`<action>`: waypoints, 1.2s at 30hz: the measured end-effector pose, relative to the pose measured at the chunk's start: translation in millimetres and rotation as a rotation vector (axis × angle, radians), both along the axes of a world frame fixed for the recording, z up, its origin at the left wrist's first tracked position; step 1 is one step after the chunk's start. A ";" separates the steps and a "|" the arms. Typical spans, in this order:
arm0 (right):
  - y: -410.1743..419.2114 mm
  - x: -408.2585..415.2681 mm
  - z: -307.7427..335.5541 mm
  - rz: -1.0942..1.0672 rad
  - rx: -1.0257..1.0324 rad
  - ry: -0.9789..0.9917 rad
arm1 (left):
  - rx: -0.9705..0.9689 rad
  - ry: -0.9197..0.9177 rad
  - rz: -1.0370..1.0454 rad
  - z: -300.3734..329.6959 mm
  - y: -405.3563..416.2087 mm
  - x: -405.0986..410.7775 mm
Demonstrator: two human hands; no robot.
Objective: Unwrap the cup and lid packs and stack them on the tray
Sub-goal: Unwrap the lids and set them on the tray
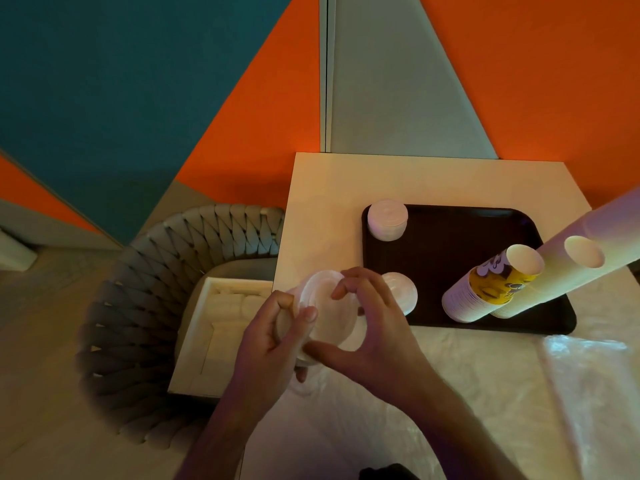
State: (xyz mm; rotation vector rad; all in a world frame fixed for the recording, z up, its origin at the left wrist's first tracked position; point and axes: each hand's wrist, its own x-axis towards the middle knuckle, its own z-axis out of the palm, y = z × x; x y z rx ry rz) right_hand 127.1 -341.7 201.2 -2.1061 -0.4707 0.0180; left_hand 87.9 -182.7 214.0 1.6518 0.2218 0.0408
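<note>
The person holds a stack of white lids [323, 315] in both hands, above the near left corner of the table [325, 188] and just short of the dark tray [450, 237]. The left hand [273, 337] curls round the stack's left side, thumb on top and fingers underneath. The right hand [374, 320] arches over the right side, fingertips on the upper rim and thumb along the near edge. Both hands are therefore closed on the lids, neither one free.

On the tray, 2 lid stacks already stand: a lid stack at the far left corner [387, 220] and a lid stack at the near left edge [401, 292], the second partly hidden behind the right hand. 2 cup stacks lean on the right side of the tray: a printed cup stack [485, 289] and a plain cup stack [588, 247], the taller one reaching out of view. Clear plastic wrap [519, 393] lies spread over the near part of the table. To the left, a woven chair [138, 306] holds an open white box [221, 327].

The step in hand appears to be the lids: this stack looks freed from its wrap, though whether any film clings to it cannot be told. The next move likely calls for carrying it level over the tray's left side and setting it down upright on a bare patch, clear of the 2 standing stacks, then releasing both hands evenly so the lids do not slide.
</note>
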 end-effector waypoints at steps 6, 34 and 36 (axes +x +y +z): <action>-3.3 5.8 -9.3 -0.032 0.098 0.129 | -0.003 0.045 0.030 -5.1 2.5 -0.3; -81.6 89.9 -140.6 -0.321 -0.419 0.282 | 0.121 0.071 0.105 -23.0 13.9 -6.8; -80.8 89.1 -137.6 -0.315 -0.445 0.290 | 0.116 0.069 0.108 -23.3 13.8 -6.8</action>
